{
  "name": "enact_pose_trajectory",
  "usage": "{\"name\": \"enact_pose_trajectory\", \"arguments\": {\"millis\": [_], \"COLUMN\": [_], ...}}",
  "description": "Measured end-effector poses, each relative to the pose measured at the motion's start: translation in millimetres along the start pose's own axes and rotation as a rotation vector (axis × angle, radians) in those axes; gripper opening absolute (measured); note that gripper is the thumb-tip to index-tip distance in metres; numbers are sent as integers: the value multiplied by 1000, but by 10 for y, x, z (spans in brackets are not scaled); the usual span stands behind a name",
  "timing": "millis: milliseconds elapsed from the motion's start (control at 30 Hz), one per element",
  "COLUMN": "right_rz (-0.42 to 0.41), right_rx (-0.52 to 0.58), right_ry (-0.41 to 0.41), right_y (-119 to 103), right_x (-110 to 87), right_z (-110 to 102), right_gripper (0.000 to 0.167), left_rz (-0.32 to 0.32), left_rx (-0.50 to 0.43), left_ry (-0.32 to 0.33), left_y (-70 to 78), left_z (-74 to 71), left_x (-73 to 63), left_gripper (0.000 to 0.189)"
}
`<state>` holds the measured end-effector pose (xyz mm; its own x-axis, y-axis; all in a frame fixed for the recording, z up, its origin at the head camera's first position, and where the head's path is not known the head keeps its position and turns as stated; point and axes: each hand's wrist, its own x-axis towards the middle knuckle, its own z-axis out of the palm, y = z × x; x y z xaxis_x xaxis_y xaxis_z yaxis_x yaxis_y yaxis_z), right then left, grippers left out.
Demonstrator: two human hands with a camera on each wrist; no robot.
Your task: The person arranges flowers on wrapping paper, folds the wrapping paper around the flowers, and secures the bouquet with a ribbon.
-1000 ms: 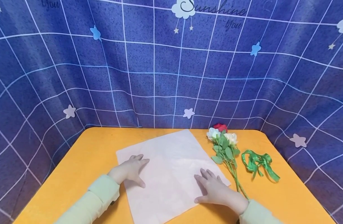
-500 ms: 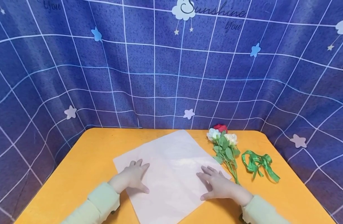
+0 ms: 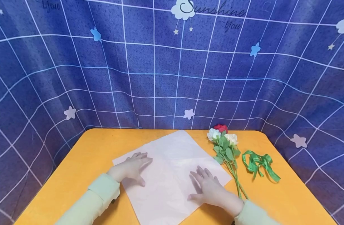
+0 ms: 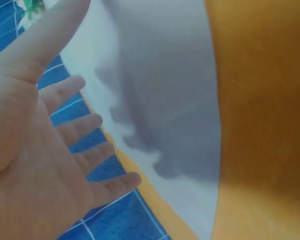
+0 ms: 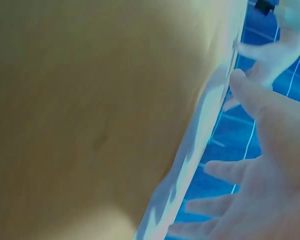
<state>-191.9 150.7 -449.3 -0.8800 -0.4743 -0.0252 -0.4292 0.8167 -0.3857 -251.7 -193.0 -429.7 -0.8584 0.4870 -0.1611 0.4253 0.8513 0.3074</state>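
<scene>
A large pale pink sheet of paper (image 3: 166, 184) lies turned at an angle on the orange table. Over its left edge is my left hand (image 3: 131, 168), fingers spread and relaxed; in the left wrist view the same hand (image 4: 45, 135) casts a shadow on the sheet (image 4: 175, 100). My right hand (image 3: 211, 189) spreads over the sheet's right side, fingers pointing away from me. The right wrist view shows that hand (image 5: 260, 175) with its fingers extended and nothing between them.
Red, white and cream roses (image 3: 228, 151) with long green stems lie right of the paper, stems running toward my right wrist. Farther right is a loose green ribbon (image 3: 257, 164). A blue grid-patterned curtain (image 3: 166, 78) hangs behind the orange tabletop (image 3: 287, 200).
The paper has turned counterclockwise a little, its far corner and left corner shifting left. Both hands moved slightly right, then back left, staying spread.
</scene>
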Motion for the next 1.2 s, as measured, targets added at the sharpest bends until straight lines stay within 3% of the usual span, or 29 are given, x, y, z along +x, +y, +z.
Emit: {"name": "enact_pose_trajectory", "arguments": {"millis": [100,267,1200], "right_rz": [82,115,-20], "right_rx": [6,-26,-7], "right_ry": [-55,-95,-184], "right_y": [-66,-57,301], "right_x": [1,21,136], "right_z": [30,35,-124], "right_gripper": [91,91,92], "left_rz": [-12,-59,-144], "left_rx": [-12,-27,18], "left_ry": [-12,-13,28], "left_y": [-18,-16,260], "left_z": [34,85,218], "left_x": [37,60,-63], "left_gripper": [99,98,104]}}
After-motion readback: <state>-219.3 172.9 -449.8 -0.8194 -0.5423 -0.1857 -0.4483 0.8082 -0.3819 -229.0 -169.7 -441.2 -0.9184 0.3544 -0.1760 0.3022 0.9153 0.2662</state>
